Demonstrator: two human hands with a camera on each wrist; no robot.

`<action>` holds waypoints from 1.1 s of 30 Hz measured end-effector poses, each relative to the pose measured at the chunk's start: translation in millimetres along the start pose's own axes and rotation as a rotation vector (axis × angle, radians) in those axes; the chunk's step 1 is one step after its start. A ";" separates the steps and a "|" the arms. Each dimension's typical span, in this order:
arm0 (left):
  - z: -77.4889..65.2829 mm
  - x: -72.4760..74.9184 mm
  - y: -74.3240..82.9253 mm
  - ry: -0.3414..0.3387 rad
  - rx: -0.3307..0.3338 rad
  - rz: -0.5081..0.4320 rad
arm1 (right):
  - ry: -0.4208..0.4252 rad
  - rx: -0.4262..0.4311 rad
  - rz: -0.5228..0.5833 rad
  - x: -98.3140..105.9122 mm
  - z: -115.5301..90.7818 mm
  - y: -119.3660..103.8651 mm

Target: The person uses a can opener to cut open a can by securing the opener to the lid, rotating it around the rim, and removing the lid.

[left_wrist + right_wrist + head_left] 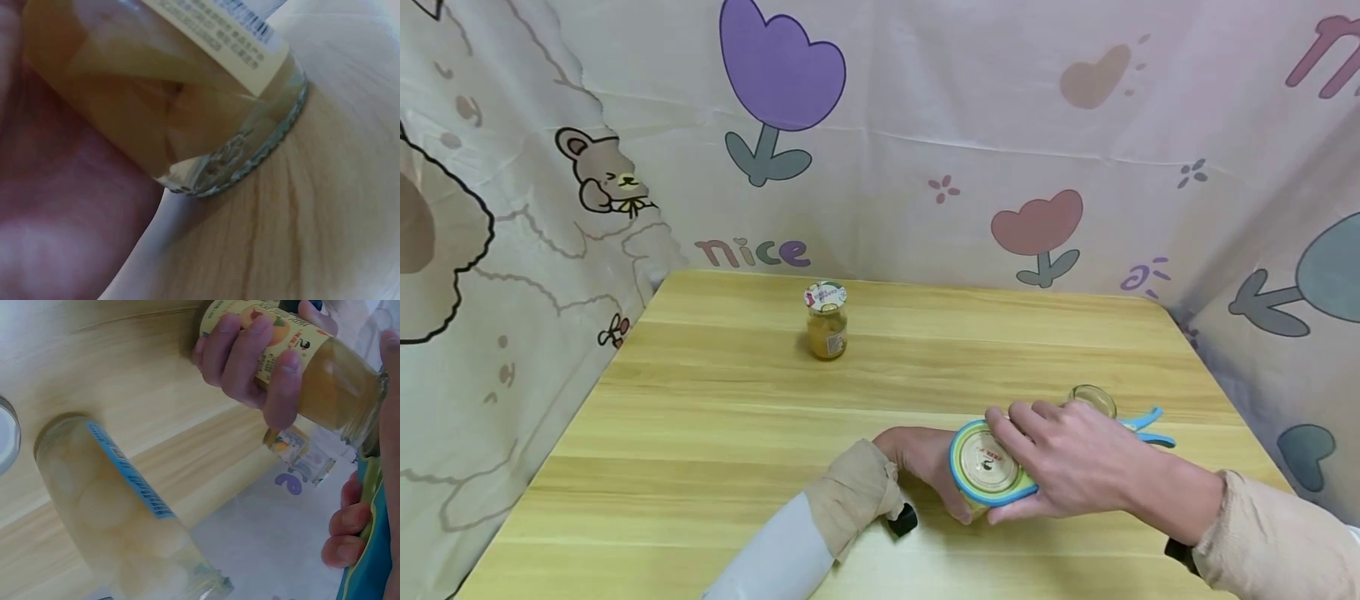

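So the glass jar of yellow fruit (328, 381) is over the right half of the tabletop (700, 483), toward the near edge, with its lid (988, 462) facing up at the head camera. Its long axis runs from that lid down to the base, which is close to the wood; I can't tell if it's touching or exactly how much it leans. Left hand (928, 467) has its fingers wrapped around the glass, right hand (1067, 458) is gripping a blue and yellow-green jar opener (1017, 492) looped around the lid, with its handle tips poking out toward the tabletop's right edge. Just past the right hand there's a jar of pale round fruit (119, 506), and a smaller jar with a patterned lid (827, 325) stands upright near the far edge, left of centre. Surface is light wood grain, and printed fabric (895, 233) with tulips, hearts and "nice" hangs around it.
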State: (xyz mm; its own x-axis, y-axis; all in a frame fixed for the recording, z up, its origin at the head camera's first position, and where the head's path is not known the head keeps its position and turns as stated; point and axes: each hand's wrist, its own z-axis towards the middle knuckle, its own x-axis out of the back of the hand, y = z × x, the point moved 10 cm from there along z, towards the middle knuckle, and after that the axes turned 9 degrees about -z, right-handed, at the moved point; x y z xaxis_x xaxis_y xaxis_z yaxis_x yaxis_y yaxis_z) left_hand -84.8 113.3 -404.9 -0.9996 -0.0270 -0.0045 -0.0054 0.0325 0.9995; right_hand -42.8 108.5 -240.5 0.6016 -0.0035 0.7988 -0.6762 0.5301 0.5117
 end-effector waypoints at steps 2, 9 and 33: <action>1.1 1.1 -3.8 -0.001 -0.003 -0.002 | 0.002 0.000 -0.013 1.6 0.0 -0.4; 1.5 1.4 -3.8 0.002 -0.003 -0.009 | -0.018 -0.011 -0.032 6.0 -0.3 -0.5; 8.1 11.4 4.5 0.086 -0.092 0.129 | 0.028 0.036 -0.056 27.1 -5.1 -15.8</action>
State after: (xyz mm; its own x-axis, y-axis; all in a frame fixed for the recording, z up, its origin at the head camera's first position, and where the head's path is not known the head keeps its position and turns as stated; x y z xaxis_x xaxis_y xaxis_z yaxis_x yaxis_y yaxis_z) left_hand -96.4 121.3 -400.7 -0.9858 -0.1140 0.1232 0.1296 -0.0499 0.9903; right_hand -13.6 104.3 -228.6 0.6501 -0.0086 0.7598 -0.6558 0.4988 0.5667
